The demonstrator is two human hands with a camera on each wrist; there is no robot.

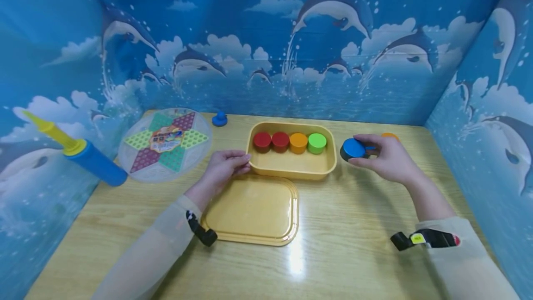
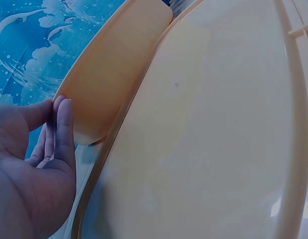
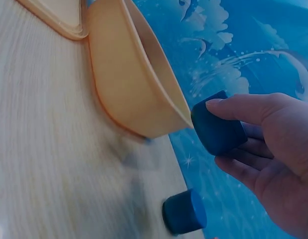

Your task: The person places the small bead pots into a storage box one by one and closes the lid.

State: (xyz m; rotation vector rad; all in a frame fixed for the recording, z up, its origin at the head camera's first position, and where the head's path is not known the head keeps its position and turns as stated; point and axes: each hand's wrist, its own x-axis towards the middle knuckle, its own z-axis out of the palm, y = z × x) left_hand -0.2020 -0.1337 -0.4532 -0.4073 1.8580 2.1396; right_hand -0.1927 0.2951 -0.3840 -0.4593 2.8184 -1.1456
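My right hand (image 1: 387,157) grips a short blue cylinder (image 1: 353,148) by its sides, raised just right of a yellow plastic box (image 1: 291,170). In the right wrist view, that blue cylinder (image 3: 216,127) is near the box's rim. Thumb and fingers of my left hand (image 1: 222,170) pinch the box's left front rim, also seen in the left wrist view on the box wall (image 2: 109,74). Inside the box stand two red cylinders (image 1: 262,141), an orange cylinder (image 1: 298,142) and a light green cylinder (image 1: 317,142) in a row along the back.
A yellow lid (image 1: 254,209) lies before the box. Another blue cylinder (image 3: 185,211) and an orange one (image 1: 390,136) stand on the table to the right. At left are a round star-patterned board (image 1: 166,142) and a blue-yellow pump (image 1: 93,161); a small blue object (image 1: 219,118) sits behind.
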